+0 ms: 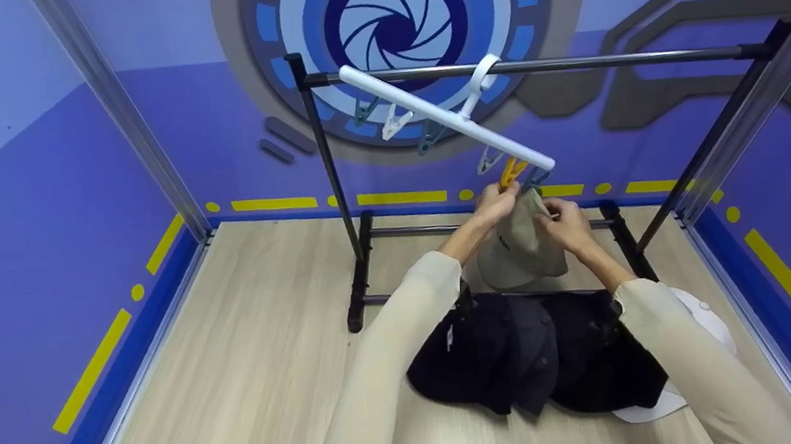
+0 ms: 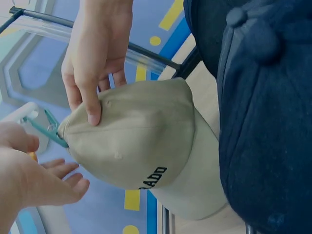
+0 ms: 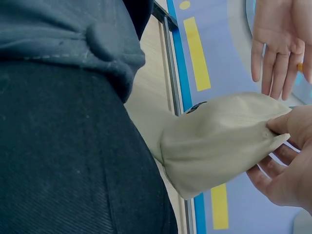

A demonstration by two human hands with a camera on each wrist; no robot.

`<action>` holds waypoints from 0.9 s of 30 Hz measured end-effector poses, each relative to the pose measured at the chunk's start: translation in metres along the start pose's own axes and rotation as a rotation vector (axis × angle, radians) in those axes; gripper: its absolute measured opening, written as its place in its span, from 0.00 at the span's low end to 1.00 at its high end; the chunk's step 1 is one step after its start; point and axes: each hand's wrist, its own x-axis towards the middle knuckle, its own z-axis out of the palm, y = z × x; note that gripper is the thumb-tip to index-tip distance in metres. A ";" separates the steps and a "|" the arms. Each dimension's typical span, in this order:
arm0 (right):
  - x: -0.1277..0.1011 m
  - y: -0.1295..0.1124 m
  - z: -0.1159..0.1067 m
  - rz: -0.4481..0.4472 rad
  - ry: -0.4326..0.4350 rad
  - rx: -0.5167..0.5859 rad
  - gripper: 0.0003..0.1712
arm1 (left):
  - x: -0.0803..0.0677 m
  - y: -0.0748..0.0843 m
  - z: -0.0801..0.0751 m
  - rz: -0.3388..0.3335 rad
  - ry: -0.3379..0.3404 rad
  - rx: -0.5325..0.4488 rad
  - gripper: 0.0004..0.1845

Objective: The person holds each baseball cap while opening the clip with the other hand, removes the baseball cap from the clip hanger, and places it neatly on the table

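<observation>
The right hand [image 1: 570, 223] pinches the crown of the beige cap [image 1: 523, 249], which hangs at six o'clock below the white clip hanger [image 1: 447, 117]. The left hand [image 1: 497, 203], fingers spread loosely, sits at the yellow clip [image 1: 509, 171] at the cap's eleven o'clock; dark caps [image 1: 532, 361] lie on the floor at six o'clock.

Dark caps [image 1: 531, 354] and a white cap [image 1: 710, 326] lie on the wooden floor [image 1: 248, 352].

One beige cap [image 1: 523, 249], two dark caps [image 1: 525, 362], one white cap [image 1: 710, 326], one clip hanger [image 1: 443, 117], one rack [image 1: 533, 67].
</observation>
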 end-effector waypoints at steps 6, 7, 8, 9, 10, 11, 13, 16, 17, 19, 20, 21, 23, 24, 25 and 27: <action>0.000 -0.003 0.000 -0.003 0.005 -0.013 0.19 | -0.005 -0.004 -0.003 0.040 -0.041 0.121 0.19; -0.001 -0.004 -0.001 0.009 0.010 -0.009 0.19 | -0.006 -0.006 -0.003 0.055 -0.064 0.143 0.19; -0.001 -0.005 -0.002 0.025 0.016 -0.007 0.21 | -0.006 -0.007 -0.003 0.073 -0.090 0.160 0.19; -0.002 -0.006 -0.003 0.040 0.018 -0.003 0.25 | -0.007 -0.009 -0.004 0.084 -0.111 0.175 0.20; -0.002 -0.007 -0.004 0.059 0.017 0.009 0.29 | -0.008 -0.010 -0.003 0.092 -0.135 0.179 0.22; -0.002 -0.008 -0.005 0.080 0.017 0.024 0.33 | -0.008 -0.012 -0.003 0.099 -0.155 0.182 0.23; -0.002 -0.010 -0.007 0.118 0.007 0.052 0.40 | -0.009 -0.013 -0.002 0.105 -0.183 0.193 0.25; 0.000 -0.013 -0.010 0.127 0.001 0.050 0.42 | -0.011 -0.015 0.001 0.134 -0.195 0.249 0.29; 0.001 -0.015 -0.011 0.122 0.009 0.040 0.41 | -0.012 -0.015 0.003 0.149 -0.195 0.289 0.31; 0.003 -0.017 -0.012 0.097 0.033 0.006 0.36 | -0.013 -0.016 0.008 0.177 -0.183 0.386 0.37; 0.005 -0.018 -0.012 0.084 0.045 -0.012 0.33 | -0.014 -0.016 0.011 0.193 -0.172 0.437 0.40; 0.006 -0.019 -0.012 0.071 0.058 -0.028 0.31 | -0.015 -0.017 0.013 0.199 -0.158 0.484 0.42; 0.008 -0.021 -0.012 0.044 0.077 -0.056 0.29 | -0.017 -0.017 0.020 0.191 -0.120 0.564 0.46; 0.010 -0.022 -0.011 0.032 0.084 -0.067 0.28 | -0.018 -0.017 0.023 0.176 -0.096 0.588 0.47; 0.011 -0.023 -0.011 0.019 0.096 -0.083 0.28 | -0.018 -0.016 0.026 0.162 -0.068 0.610 0.48; 0.013 -0.026 -0.011 -0.002 0.122 -0.104 0.26 | -0.019 -0.015 0.032 0.126 -0.010 0.636 0.47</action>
